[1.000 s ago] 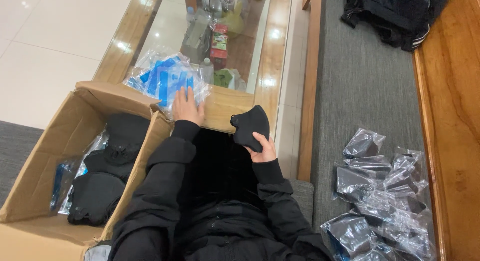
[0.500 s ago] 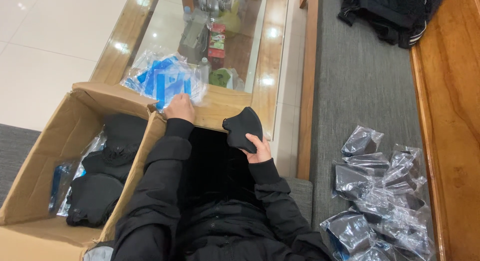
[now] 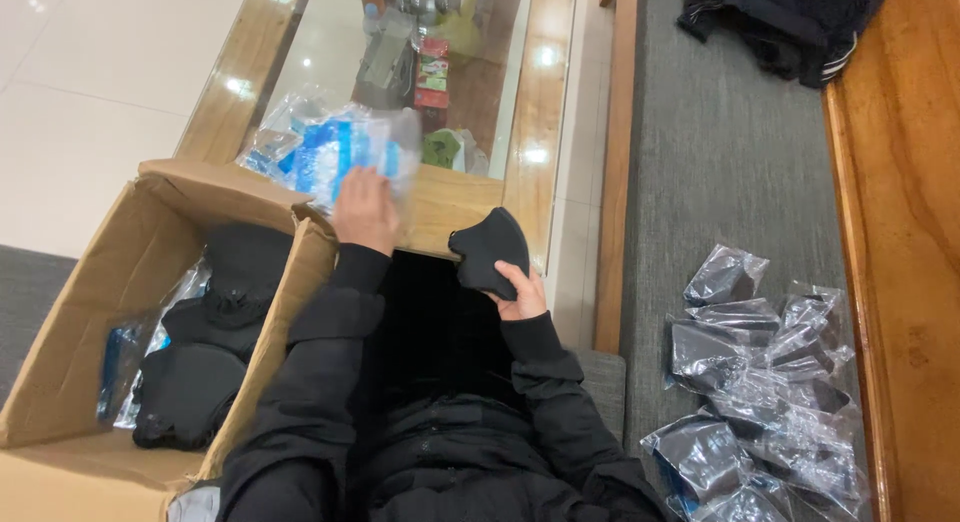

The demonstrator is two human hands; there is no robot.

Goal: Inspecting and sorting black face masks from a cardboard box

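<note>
The black mask (image 3: 489, 250) sat in the right hand (image 3: 520, 292), whose fingers curled around its near edge and held it up just over the near rim of the table (image 3: 545, 102), right of centre. The left hand (image 3: 364, 210) reached farther out and lay on a pile of clear bags (image 3: 325, 152) with blue inside, at the table's near left corner; its fingers were blurred, so whether it gripped a bag or only pressed on the pile could not be told. Both arms wore black sleeves (image 3: 330, 362). Left of the left arm stood an open cardboard box (image 3: 70, 332), touching the table's corner, with more black masks (image 3: 190, 382) and some clear wrappers inside. The table had a wooden frame and a glass top, with small packets and bottles showing at its far end. To the right ran a grey seat cushion (image 3: 720, 162); a heap of bagged black masks (image 3: 760, 382) lay on its near part, well apart from the right hand, and a black garment (image 3: 780, 22) lay at its far end. A wooden surface (image 3: 900, 232) bordered the cushion on the right.
</note>
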